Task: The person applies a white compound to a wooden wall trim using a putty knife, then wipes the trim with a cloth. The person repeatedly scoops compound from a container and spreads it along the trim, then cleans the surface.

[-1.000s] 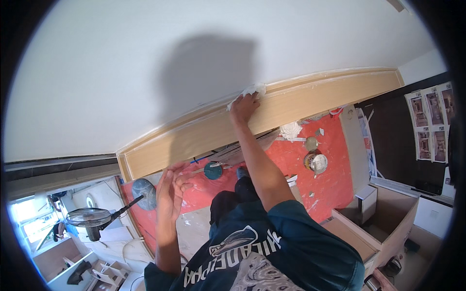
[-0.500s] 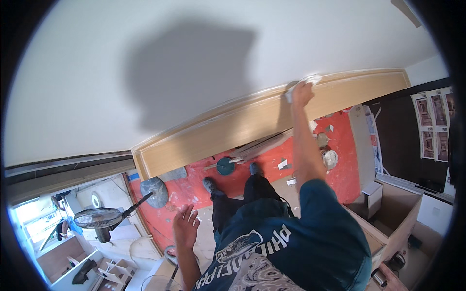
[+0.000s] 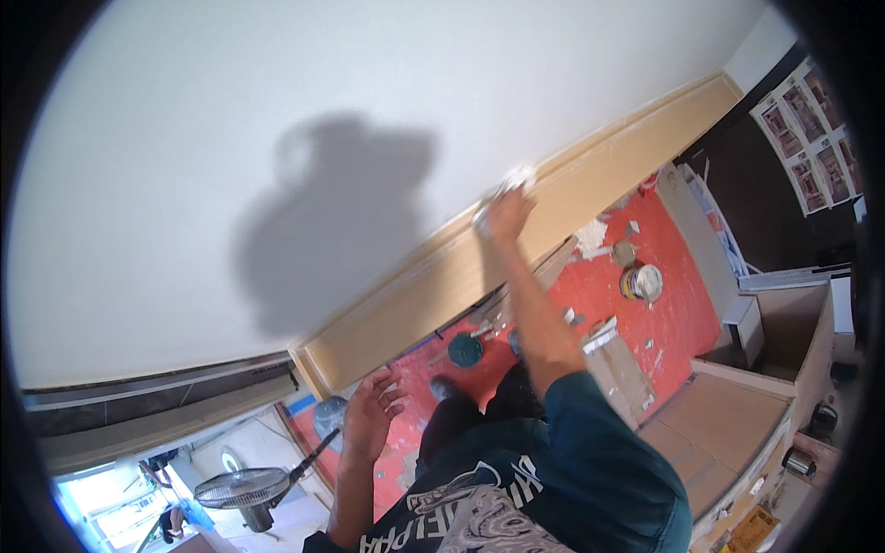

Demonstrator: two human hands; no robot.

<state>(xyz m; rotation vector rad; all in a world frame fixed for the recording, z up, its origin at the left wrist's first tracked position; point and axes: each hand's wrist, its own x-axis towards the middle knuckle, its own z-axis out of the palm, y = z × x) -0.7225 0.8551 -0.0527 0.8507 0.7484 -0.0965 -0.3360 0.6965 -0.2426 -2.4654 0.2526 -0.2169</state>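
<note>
My right hand (image 3: 509,218) is closed on a crumpled white cloth (image 3: 520,177), pressed to the upper edge of a long light-wood panel (image 3: 604,198). That edge meets the white wall (image 3: 553,83), and whitish smears run along it. My right arm is stretched out, covering part of the panel. Nothing is in my left hand (image 3: 371,419); its fingers are apart and slightly curled, close to the panel's lower left end. A dark shadow falls on the wall and partly over the wood.
Below lies a red floor covering (image 3: 678,318) with scraps, an open tin (image 3: 641,283) and a round dark green object (image 3: 466,349). A black fan (image 3: 244,488) stands lower left. On the right are an open wooden cabinet (image 3: 795,327) and printed sheets (image 3: 793,129) on a dark surface.
My right hand has slid left along the panel's edge with the cloth. My left hand has risen nearer the panel's left end. The whole view has tilted.
</note>
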